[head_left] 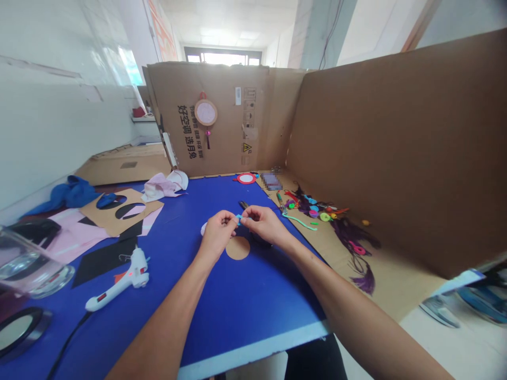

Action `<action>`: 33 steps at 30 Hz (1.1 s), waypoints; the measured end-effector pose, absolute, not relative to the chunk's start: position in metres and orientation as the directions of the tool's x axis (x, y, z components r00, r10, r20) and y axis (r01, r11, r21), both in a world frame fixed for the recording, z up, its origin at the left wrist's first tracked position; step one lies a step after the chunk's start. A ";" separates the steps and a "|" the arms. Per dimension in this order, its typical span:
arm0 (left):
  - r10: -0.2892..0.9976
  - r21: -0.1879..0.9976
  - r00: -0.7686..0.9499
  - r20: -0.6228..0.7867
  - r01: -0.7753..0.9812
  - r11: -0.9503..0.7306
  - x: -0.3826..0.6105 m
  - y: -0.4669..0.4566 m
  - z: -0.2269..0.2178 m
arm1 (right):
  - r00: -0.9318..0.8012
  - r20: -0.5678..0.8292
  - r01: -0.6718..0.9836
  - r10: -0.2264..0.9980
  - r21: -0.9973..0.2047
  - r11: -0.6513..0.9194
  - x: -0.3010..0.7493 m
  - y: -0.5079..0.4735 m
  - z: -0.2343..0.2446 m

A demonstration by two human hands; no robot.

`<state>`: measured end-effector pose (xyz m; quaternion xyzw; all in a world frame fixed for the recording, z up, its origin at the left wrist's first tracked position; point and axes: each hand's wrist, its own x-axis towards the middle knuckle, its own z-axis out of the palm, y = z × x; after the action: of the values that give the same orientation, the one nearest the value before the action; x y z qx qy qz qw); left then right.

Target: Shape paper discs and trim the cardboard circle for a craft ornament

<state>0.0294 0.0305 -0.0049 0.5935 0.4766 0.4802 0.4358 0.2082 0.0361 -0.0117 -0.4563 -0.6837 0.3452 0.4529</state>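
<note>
Mid-table on the blue surface, left hand and right hand both pinch 1 small light-blue strip above a round cardboard disc.

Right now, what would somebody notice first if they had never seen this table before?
Probably the two hands meeting mid-table: the left hand and right hand pinch a small light-blue piece together above a brown cardboard circle on the blue table. Next, the white glue gun lying to the left, and the bright heap of craft bits on the right by the tall cardboard wall.
</note>
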 end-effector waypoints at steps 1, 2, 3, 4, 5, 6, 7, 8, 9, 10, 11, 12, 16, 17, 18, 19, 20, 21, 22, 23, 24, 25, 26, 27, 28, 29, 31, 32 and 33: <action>0.984 0.974 0.071 0.163 0.149 -0.172 0.029 0.031 -0.005 | -0.157 0.314 0.335 0.936 -0.875 0.350 0.211 0.037 -0.010; 0.984 0.973 0.055 0.168 0.152 -0.174 0.029 0.032 -0.005 | -0.136 0.321 0.357 0.937 -0.866 0.349 0.215 0.038 -0.006; 0.985 0.973 0.040 0.168 0.156 -0.172 0.028 0.032 -0.004 | -0.103 0.327 0.382 0.939 -0.859 0.341 0.220 0.038 -0.001; 0.986 0.972 0.029 0.164 0.163 -0.167 0.027 0.033 -0.004 | -0.070 0.327 0.416 0.943 -0.849 0.325 0.227 0.039 0.005; 0.987 0.972 0.023 0.159 0.169 -0.161 0.027 0.033 -0.004 | -0.043 0.332 0.461 0.942 -0.830 0.313 0.236 0.040 0.012; 0.988 0.973 0.021 0.155 0.172 -0.156 0.026 0.033 -0.004 | -0.013 0.347 0.526 0.938 -0.795 0.302 0.248 0.042 0.019; 0.988 0.973 0.021 0.151 0.172 -0.152 0.026 0.033 -0.004 | 0.024 0.372 0.608 0.928 -0.742 0.282 0.261 0.043 0.026; 0.989 0.974 0.023 0.149 0.169 -0.151 0.026 0.033 -0.004 | 0.077 0.388 0.686 0.918 -0.689 0.233 0.277 0.045 0.032; 0.988 0.975 0.025 0.149 0.162 -0.151 0.026 0.033 -0.003 | 0.145 0.391 0.746 0.909 -0.647 0.159 0.294 0.047 0.038; 0.988 0.976 0.027 0.150 0.153 -0.152 0.026 0.033 -0.003 | 0.221 0.380 0.782 0.898 -0.619 0.069 0.313 0.050 0.041; 0.988 0.978 0.030 0.149 0.145 -0.152 0.027 0.033 -0.003 | 0.291 0.376 0.814 0.880 -0.580 -0.021 0.332 0.052 0.044; 0.989 0.979 0.033 0.148 0.138 -0.151 0.027 0.033 -0.003 | 0.352 0.363 0.837 0.863 -0.535 -0.116 0.351 0.054 0.045; 0.989 0.981 0.046 0.142 0.130 -0.147 0.029 0.033 -0.003 | 0.527 0.258 0.823 0.810 -0.393 -0.410 0.409 0.055 0.039; 0.989 0.980 0.048 0.142 0.133 -0.147 0.029 0.033 -0.003 | 0.531 0.267 0.834 0.804 -0.330 -0.441 0.417 0.054 0.037; 0.989 0.980 0.047 0.142 0.137 -0.147 0.029 0.033 -0.002 | 0.513 0.293 0.854 0.807 -0.270 -0.445 0.421 0.053 0.036; 0.989 0.979 0.045 0.140 0.142 -0.145 0.029 0.033 -0.002 | 0.489 0.294 0.870 0.821 -0.230 -0.436 0.422 0.052 0.034; 0.990 0.979 0.042 0.138 0.144 -0.142 0.029 0.034 -0.002 | 0.468 0.271 0.882 0.841 -0.209 -0.423 0.422 0.051 0.033; 0.990 0.980 0.038 0.135 0.143 -0.139 0.028 0.034 -0.002 | 0.447 0.230 0.891 0.865 -0.200 -0.407 0.420 0.051 0.033; 0.991 0.981 0.037 0.132 0.140 -0.136 0.028 0.033 -0.002 | 0.431 0.174 0.896 0.885 -0.198 -0.397 0.418 0.051 0.032; 0.991 0.982 0.038 0.129 0.137 -0.133 0.028 0.033 -0.002 | 0.420 0.116 0.898 0.900 -0.195 -0.394 0.416 0.052 0.031; 0.991 0.982 0.039 0.127 0.135 -0.131 0.027 0.033 -0.002 | 0.413 0.067 0.900 0.908 -0.186 -0.395 0.415 0.053 0.030; 0.991 0.983 0.040 0.124 0.133 -0.129 0.027 0.033 -0.002 | 0.408 0.034 0.901 0.912 -0.173 -0.397 0.415 0.054 0.029; 0.992 0.983 0.039 0.122 0.133 -0.126 0.027 0.033 -0.002 | 0.406 0.014 0.903 0.914 -0.161 -0.399 0.415 0.055 0.027; 0.992 0.983 0.039 0.120 0.134 -0.124 0.027 0.033 -0.002 | 0.405 0.000 0.903 0.914 -0.157 -0.400 0.417 0.057 0.025; 0.992 0.983 0.038 0.118 0.134 -0.122 0.027 0.033 -0.002 | 0.401 -0.008 0.903 0.916 -0.162 -0.397 0.418 0.058 0.023; 0.992 0.983 0.038 0.118 0.135 -0.122 0.027 0.033 -0.002 | 0.393 -0.012 0.905 0.919 -0.170 -0.389 0.419 0.059 0.021; 0.991 0.982 0.044 0.123 0.138 -0.128 0.027 0.033 -0.003 | 0.376 -0.016 0.909 0.926 -0.189 -0.372 0.421 0.060 0.017; 0.991 0.981 0.047 0.127 0.138 -0.133 0.027 0.033 -0.003 | 0.370 -0.018 0.910 0.929 -0.197 -0.366 0.422 0.061 0.016; 0.990 0.981 0.050 0.131 0.139 -0.137 0.027 0.033 -0.003 | 0.367 -0.017 0.910 0.930 -0.202 -0.363 0.421 0.061 0.015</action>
<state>0.0266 0.0334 -0.0033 0.5767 0.4893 0.4856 0.4384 0.4212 0.0609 0.0153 -0.8229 -0.5589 0.0642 0.0794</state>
